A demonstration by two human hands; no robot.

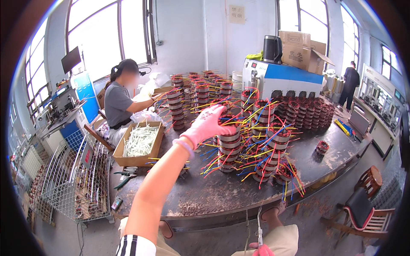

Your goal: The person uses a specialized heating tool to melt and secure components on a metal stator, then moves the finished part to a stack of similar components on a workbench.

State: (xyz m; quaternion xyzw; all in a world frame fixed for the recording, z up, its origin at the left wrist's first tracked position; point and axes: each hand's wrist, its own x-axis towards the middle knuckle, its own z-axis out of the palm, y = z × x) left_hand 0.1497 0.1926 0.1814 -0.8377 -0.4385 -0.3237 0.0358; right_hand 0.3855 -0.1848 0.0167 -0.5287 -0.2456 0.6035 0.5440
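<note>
My left hand [208, 126], in a pink glove, reaches over the middle of the table. Its thumb and fingers curve around the top of a motor stator [230, 137], a metal ring with dark red windings on a tall stack. Red, yellow and blue lead wires stick out all around it. More stator stacks [278, 138] stand close to its right. At the bottom edge my right hand [263, 251], also in pink, is partly cut off. It is closed on a thin, pale, rod-like tool [260, 234] whose kind I cannot make out.
A cardboard box [160, 147] of white tubes stands left, near green-handled pliers [124, 181]. A co-worker [121, 96] sits at the far left side. One stator [322, 148] stands alone at right. A blue-and-white machine [282, 79] is behind; a chair [363, 209] is lower right.
</note>
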